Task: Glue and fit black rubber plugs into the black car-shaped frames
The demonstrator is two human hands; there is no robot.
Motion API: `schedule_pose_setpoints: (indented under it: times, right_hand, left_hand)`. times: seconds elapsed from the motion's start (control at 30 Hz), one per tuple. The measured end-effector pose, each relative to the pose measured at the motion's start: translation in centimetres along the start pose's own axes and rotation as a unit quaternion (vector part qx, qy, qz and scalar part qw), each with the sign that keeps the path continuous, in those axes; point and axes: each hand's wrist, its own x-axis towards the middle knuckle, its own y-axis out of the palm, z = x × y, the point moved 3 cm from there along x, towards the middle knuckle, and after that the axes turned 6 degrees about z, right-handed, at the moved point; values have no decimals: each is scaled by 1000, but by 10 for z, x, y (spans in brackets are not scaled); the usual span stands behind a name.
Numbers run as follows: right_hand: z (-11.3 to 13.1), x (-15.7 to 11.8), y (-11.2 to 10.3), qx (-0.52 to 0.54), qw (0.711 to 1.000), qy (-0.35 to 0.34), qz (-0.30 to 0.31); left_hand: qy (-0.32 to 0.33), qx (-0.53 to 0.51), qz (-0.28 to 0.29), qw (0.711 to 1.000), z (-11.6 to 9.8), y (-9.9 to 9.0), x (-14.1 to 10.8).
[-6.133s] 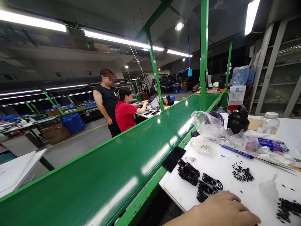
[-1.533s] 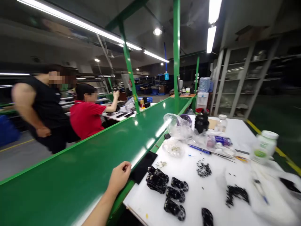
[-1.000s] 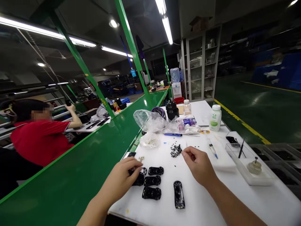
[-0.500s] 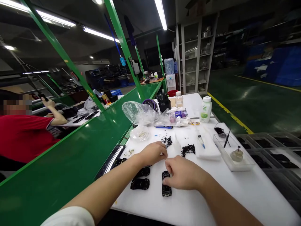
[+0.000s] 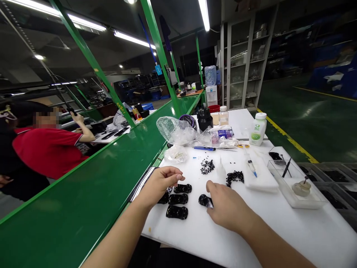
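Note:
My right hand [image 5: 227, 206] reaches over a small black toy car body [image 5: 205, 201], thumb and forefinger on either side of it. The palm and fingers hide much of that car. My left hand [image 5: 163, 182] is raised over the left of the table, its thumb tip brought close to the curled forefinger; anything pinched there is too small to name. Beneath and beside it lie several more black car bodies [image 5: 177, 212] in a stack of rows. Loose black bits [image 5: 208, 166] and a denser heap of black bits [image 5: 234, 178] lie beyond my hands.
A white dropper bottle [image 5: 220, 172] stands between the heaps. To the right are a syringe [image 5: 252, 167] on a foam pad [image 5: 262, 180] and a clear tray [image 5: 309, 201]. A green partition [image 5: 83, 193] runs along the left; behind it sits a person in red [image 5: 52, 149].
The view has shifted left. My hands have moved apart, the left going left over the car bodies. The single car has turned from lengthwise to crosswise, with my right hand around it.

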Motion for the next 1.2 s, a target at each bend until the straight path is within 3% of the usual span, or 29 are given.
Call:
schedule_pose_setpoints:
  times: [0.1,0.2,0.33,0.43,0.57,0.67,0.77,1.0,1.2]
  right_hand:
    - [-4,1,2,24,1000,-2,7]
    - [-4,1,3,29,999,-8,10]
    - [-5,4,4,18,1000,-15,11]
    - [-6,6,2,0,1000,-17,-4]
    - [-2,6,-9,15,990,-58,-128]
    - [2,2,-19,57,960,-120,-247]
    - [5,-3,-24,96,934,-161,-304]
    - [6,-8,-25,128,917,-178,-333]
    - [7,-9,-25,128,909,-197,-344]
  left_hand:
    - [7,-75,-25,997,7,9,-1]
    - [-8,-54,-30,998,7,16,-4]
    - [-43,96,-14,994,7,18,-15]
    - [-23,250,-14,968,7,20,-20]
    - [49,345,-4,937,8,32,-18]
    - [38,313,-8,949,8,38,-15]
    - [6,231,-27,972,5,40,-15]
    - [-61,81,-17,995,-1,38,-17]
    - [-39,195,2,980,-3,42,-18]
